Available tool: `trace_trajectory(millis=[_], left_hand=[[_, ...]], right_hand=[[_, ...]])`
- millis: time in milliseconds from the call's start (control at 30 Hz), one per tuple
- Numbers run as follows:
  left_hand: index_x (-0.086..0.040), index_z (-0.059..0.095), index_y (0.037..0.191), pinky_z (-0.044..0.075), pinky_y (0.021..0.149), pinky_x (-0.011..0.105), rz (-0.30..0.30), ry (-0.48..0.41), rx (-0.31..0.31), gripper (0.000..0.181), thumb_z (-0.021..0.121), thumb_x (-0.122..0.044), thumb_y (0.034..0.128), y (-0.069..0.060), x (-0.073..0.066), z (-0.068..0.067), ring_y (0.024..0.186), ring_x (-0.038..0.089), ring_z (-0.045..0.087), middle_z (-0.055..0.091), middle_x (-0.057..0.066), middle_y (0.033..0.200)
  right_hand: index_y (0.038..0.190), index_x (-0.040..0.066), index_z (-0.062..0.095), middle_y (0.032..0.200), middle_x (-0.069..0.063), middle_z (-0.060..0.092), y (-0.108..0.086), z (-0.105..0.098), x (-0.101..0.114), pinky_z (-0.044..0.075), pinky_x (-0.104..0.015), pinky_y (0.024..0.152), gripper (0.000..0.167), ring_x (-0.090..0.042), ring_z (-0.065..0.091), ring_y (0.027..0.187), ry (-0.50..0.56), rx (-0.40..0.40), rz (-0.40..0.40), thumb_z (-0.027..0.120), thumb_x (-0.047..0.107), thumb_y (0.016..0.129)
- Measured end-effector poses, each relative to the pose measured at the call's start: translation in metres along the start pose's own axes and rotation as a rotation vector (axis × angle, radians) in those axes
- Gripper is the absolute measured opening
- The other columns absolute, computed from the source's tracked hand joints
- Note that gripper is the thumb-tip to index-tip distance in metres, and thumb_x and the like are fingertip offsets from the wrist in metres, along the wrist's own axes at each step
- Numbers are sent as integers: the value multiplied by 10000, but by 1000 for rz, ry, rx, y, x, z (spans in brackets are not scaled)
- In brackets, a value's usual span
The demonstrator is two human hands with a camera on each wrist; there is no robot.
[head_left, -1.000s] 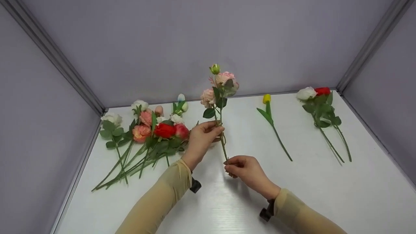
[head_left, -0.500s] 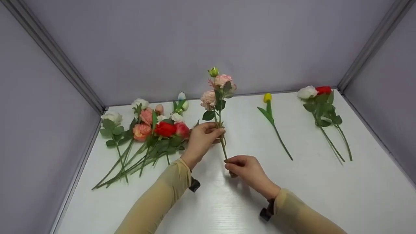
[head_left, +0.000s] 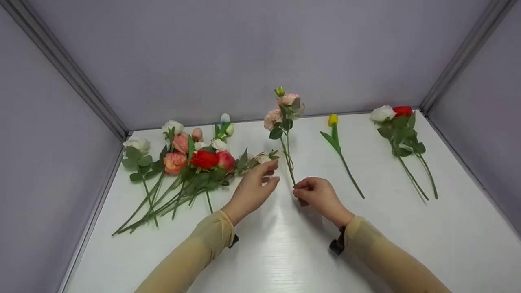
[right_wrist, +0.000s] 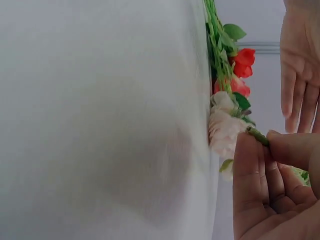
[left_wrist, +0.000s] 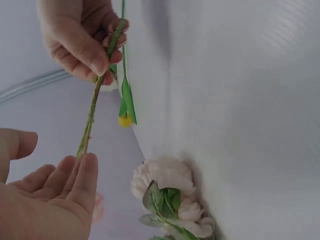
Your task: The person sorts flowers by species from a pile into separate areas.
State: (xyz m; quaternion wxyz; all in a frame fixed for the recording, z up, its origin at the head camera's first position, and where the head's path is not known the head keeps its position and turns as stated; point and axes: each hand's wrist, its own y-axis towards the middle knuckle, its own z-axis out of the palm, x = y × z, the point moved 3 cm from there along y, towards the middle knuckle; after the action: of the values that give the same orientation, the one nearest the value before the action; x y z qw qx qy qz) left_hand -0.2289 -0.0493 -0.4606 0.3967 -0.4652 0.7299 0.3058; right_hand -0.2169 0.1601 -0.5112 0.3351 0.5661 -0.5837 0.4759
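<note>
While the right hand (head_left: 323, 199) pinches the pink flower (head_left: 287, 123) near its stem's lower end, the left hand (head_left: 252, 190) — holding nothing, fingers extended — is just left of it. Its long axis rises from the right hand, the nearer one, reaching beyond both.

A booth (head_left: 36, 171), probably in a lab. A plain grey back wall (head_left: 228, 53) rises beyond the fingers (head_left: 305, 182), side walls (head_left: 494, 81) close in to their left and right, and metal strips (head_left: 77, 77) line the corners. A white table (head_left: 272, 260) under the fingers reaches nearly from wall to wall. Black wrist cameras (head_left: 337, 246) just behind the fingers also suggest a lab.
</note>
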Motion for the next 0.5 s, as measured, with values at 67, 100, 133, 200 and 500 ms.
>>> trace_trajectory(millis=[67,100,133,200,500], left_hand=[[-148,484,1530,412,1133,410,61,203,65,530,630,-269,1035,-15,5,0,1381,235,482,521,51,1501],[-154,470,1540,388,1151,423,102,302,91,547,630,-288,1035,-23,8,0,1413,238,444,489,51,1531],[-157,458,1548,363,1168,436,142,388,113,563,633,-303,1033,-30,12,0,1442,243,406,457,52,1558],[-156,442,1559,325,1190,459,212,503,144,587,639,-318,1030,-45,20,-1,1480,257,344,413,62,1591],[-180,441,1563,283,1209,479,242,586,164,593,648,-326,1027,-83,49,-17,1512,263,284,381,44,1617]], right_hand=[[998,4,741,899,-157,729,10,-4,-2,596,-322,658,113,-197,687,733,-38,-3,41,752,95,931],[998,6,744,903,-145,731,15,-6,-4,596,-321,659,115,-195,688,740,-55,-3,61,752,101,935],[996,5,747,904,-136,733,19,-7,-5,596,-323,659,116,-196,688,744,-67,-2,79,751,105,936],[1000,6,747,903,-122,732,25,-8,-7,594,-323,659,123,-195,683,752,-85,3,110,747,115,942],[1035,-29,723,861,-132,722,34,-1,-17,591,-316,638,156,-203,686,719,-49,50,162,747,90,937]])
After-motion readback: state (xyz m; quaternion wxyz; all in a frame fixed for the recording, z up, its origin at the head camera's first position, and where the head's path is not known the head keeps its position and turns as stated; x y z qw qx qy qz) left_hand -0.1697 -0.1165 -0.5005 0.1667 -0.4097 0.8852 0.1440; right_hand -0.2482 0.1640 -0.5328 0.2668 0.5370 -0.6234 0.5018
